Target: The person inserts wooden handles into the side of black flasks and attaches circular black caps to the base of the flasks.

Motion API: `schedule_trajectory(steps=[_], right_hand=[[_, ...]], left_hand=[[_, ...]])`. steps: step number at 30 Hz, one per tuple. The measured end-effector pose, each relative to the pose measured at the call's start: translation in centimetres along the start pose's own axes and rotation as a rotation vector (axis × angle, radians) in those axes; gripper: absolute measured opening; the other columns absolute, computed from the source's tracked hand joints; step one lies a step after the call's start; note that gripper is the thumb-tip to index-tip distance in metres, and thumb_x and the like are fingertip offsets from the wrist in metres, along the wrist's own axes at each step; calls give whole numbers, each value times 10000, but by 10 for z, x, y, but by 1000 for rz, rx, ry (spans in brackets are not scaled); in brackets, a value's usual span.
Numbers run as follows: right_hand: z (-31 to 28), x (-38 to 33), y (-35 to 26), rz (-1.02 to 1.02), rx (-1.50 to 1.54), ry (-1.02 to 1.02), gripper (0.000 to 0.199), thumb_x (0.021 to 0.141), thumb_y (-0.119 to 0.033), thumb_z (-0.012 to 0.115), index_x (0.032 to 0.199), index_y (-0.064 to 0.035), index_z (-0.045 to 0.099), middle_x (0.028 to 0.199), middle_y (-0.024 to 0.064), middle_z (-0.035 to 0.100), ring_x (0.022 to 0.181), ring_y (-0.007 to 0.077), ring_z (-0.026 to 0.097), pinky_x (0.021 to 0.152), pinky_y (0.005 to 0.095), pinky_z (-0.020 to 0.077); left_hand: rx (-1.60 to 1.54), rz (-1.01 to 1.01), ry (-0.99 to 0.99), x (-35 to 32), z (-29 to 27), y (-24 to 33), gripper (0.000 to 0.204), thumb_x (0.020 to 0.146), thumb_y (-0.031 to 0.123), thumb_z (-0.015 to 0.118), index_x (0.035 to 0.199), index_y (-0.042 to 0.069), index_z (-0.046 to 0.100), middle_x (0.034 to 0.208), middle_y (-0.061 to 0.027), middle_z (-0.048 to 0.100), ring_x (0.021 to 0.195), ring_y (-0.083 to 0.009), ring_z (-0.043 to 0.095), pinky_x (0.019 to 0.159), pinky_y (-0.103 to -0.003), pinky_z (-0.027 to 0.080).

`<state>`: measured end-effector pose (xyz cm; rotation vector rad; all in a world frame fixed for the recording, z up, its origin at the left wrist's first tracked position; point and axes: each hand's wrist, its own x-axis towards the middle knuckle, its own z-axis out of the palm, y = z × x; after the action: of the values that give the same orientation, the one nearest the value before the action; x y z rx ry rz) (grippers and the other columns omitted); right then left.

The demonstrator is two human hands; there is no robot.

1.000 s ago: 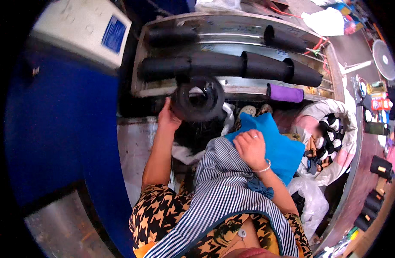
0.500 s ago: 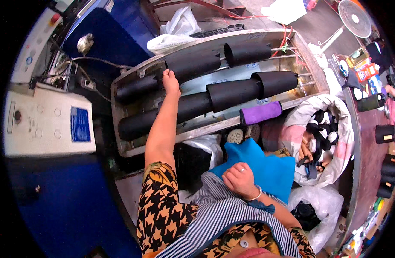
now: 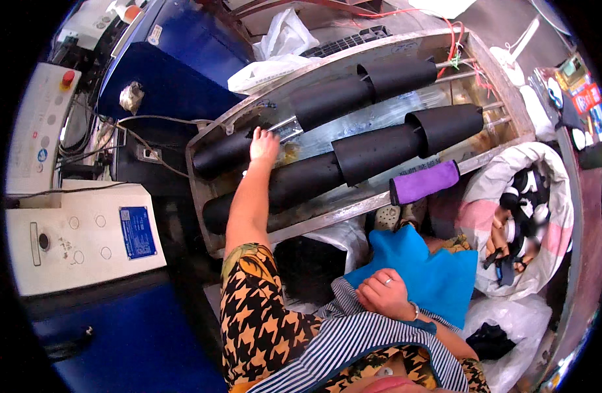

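The person's left hand (image 3: 265, 145) reaches over the long trough (image 3: 327, 213), palm down, its fingers loosely extended and a little bent at the inner end of a black tube (image 3: 216, 155) lying at the left of the far row; blur and the angle hide whether the fingertips touch or grip it, so its hold cannot be told. The right hand (image 3: 384, 292) rests in the lap, its fingers curled into a loose fist against the blue cloth (image 3: 425, 265); whatever its palm may contain is out of sight. Beyond the left hand, across a gap, two more tubes (image 3: 330, 103) continue the far row, one end fitted into the next. A near row of similar tubes (image 3: 376, 154) runs alongside, passing under the left forearm. A purple cloth (image 3: 424, 183) lies over the trough's near rim. Farther right stands a whitish sack (image 3: 560, 196) filled with black, white and tan pieces; at the left is a cream machine housing (image 3: 91, 203).
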<state>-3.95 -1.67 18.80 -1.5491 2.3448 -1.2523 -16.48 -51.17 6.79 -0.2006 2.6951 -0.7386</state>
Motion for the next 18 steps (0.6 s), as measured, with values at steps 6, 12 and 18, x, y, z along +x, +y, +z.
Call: schedule_trajectory(steps=[6,12,18], right_hand=[[-7,3,-7,6,14,50,175,688,-127,742,703,-85,573,747,30,600,728,210,582,711,357,481],[-7,-5,-18,-34,-9,115,194,696,-154,738,677,-82,559,730,32,582,720,211,567,704,358,466],[-9,-15,-28,-60,-49,172,203,710,-175,729,674,-94,546,689,38,520,718,216,547,706,356,459]], left_hand=[[370,-64,29,-58,-43,-75,264,901,259,517,1019,183,741,1065,-27,668,1135,-230,530,1116,-489,243],[-63,-550,410,-121,-154,-122,387,822,223,719,1202,252,650,1123,-36,624,1130,-294,509,943,-451,426],[-198,-523,671,-202,-268,-58,369,821,205,723,1186,208,671,1073,-47,621,1074,-284,527,930,-444,429]])
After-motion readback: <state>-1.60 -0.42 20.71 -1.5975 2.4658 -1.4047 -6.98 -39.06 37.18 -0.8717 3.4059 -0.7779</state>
